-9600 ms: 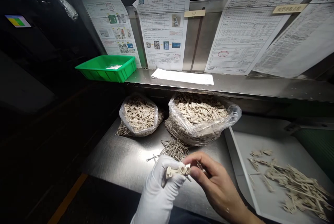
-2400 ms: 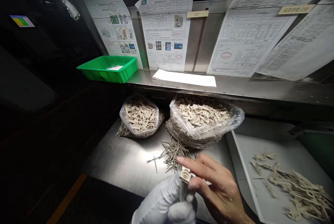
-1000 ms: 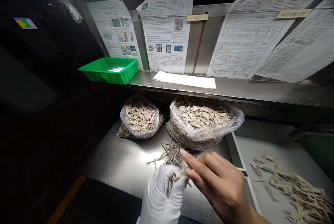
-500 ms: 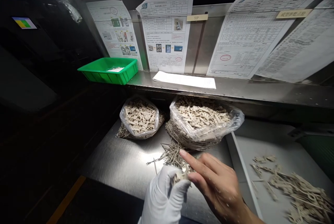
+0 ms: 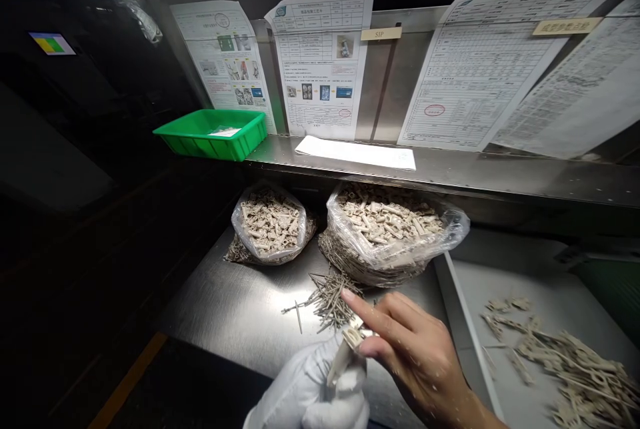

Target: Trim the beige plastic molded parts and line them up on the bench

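In the head view, my left hand (image 5: 315,392), in a white glove, is closed around a beige molded plastic part (image 5: 345,352) with a rounded, hollow end. My right hand (image 5: 417,345) is bare and meets the upper end of that part, pinching it between thumb and fingers. Its index finger stretches forward over a pile of thin beige sprue sticks (image 5: 333,299) on the metal table (image 5: 215,302). Fingers hide some of the plastic part.
A smaller clear bag (image 5: 240,242) and a larger one (image 5: 390,255), both full of beige parts, stand behind the pile. At right, a grey tray (image 5: 465,322) holds loose molded pieces (image 5: 575,369). A green bin (image 5: 210,139) and folded paper (image 5: 355,153) rest on the shelf (image 5: 450,172).
My left hand has turned and dropped slightly, tilting the plastic part so more of it shows. My right hand stays nearly in place at its upper end.
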A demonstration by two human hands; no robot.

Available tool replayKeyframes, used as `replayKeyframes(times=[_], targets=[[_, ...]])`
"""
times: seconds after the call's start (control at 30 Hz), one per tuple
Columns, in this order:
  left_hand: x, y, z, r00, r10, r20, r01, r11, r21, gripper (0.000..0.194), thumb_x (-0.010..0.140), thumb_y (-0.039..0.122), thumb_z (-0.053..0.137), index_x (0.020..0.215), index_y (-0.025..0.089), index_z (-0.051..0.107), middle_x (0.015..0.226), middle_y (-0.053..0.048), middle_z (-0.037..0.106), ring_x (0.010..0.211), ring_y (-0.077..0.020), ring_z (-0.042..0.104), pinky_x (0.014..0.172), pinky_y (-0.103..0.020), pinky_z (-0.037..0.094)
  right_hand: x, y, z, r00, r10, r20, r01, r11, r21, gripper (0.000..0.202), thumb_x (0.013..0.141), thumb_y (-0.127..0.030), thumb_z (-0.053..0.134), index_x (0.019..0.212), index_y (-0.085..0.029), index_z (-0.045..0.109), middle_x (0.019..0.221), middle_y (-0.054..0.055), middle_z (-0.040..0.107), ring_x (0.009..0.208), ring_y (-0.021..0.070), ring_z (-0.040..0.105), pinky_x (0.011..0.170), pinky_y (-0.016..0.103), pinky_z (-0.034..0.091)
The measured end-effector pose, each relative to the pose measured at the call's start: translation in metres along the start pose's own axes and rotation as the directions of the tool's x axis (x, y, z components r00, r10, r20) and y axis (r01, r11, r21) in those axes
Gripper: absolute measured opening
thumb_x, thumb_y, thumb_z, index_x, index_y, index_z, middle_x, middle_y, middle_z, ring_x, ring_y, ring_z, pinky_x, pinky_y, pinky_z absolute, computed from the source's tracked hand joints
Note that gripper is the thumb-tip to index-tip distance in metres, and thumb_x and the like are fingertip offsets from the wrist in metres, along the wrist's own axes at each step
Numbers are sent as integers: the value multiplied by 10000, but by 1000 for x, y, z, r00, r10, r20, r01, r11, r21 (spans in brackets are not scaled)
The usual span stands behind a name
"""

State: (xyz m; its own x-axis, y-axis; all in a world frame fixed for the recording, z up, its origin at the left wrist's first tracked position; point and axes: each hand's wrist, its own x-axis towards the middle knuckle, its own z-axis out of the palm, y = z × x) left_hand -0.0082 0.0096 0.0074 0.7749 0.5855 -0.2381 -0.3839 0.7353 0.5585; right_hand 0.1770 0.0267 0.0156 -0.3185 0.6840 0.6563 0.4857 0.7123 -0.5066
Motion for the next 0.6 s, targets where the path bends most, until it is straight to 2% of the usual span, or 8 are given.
replayKeyframes(times=[0.13,0.2,0.27,0.33,0.4,0.47,0.53,0.6], targets=[[1,3,7,999,24,-27,-24,1000,4,427,917,551,727,769,255,456,365,159,192,328,-54,90,393,-228,119,-1,2,-1,1000,-11,27,10,1000,5,335,1112,-318,507,1375,-208,684,706,-7,565,629,134,544,557,236,432],[4,3,6,993,75,-94,-66,993,95,528,911,692,648,697,250,454,344,129,264,324,-64,183,400,-233,188,0,4,-2,999,20,41,-21,1000,17,367,1113,-365,499,1414,-214,643,718,-12,566,632,132,557,564,230,448],[7,3,3,976,125,-179,-80,968,239,646,907,791,544,605,221,510,360,70,378,352,-74,304,426,-242,244,0,6,-4,993,100,57,-101,995,4,432,1101,-419,518,1472,-203,566,782,-2,617,684,139,607,604,230,486],[9,4,1,963,138,-231,-53,939,340,753,892,840,488,524,186,553,405,8,477,390,-85,401,442,-243,272,2,7,-8,982,164,97,-161,986,-36,394,1110,-353,510,1473,-199,526,925,34,686,811,156,664,693,243,523],[9,4,2,938,200,-282,-91,930,356,715,873,834,531,609,174,608,427,2,518,390,-101,435,427,-236,282,7,6,-15,975,143,169,-128,987,-98,341,1119,-215,443,1448,-201,529,1061,65,704,921,170,673,763,263,525],[6,3,4,865,338,-372,-174,896,409,600,875,779,605,816,183,644,473,42,524,416,-112,441,455,-236,345,14,3,-25,967,54,250,-4,981,-196,386,1118,-143,376,1469,-198,527,991,50,690,836,167,647,703,279,488],[3,1,8,756,496,-427,-232,813,534,536,901,732,621,942,199,653,577,54,520,520,-124,466,559,-256,420,24,-3,-37,959,-32,281,127,936,-327,373,1133,-221,401,1476,-192,544,842,13,645,700,169,584,617,309,411],[-1,-3,9,671,621,-404,-214,685,697,505,948,705,572,953,213,680,727,17,555,677,-156,522,706,-295,457,36,-10,-47,953,-104,286,226,871,-436,346,1124,-338,464,1400,-204,624,772,-9,618,658,178,543,610,341,348]])
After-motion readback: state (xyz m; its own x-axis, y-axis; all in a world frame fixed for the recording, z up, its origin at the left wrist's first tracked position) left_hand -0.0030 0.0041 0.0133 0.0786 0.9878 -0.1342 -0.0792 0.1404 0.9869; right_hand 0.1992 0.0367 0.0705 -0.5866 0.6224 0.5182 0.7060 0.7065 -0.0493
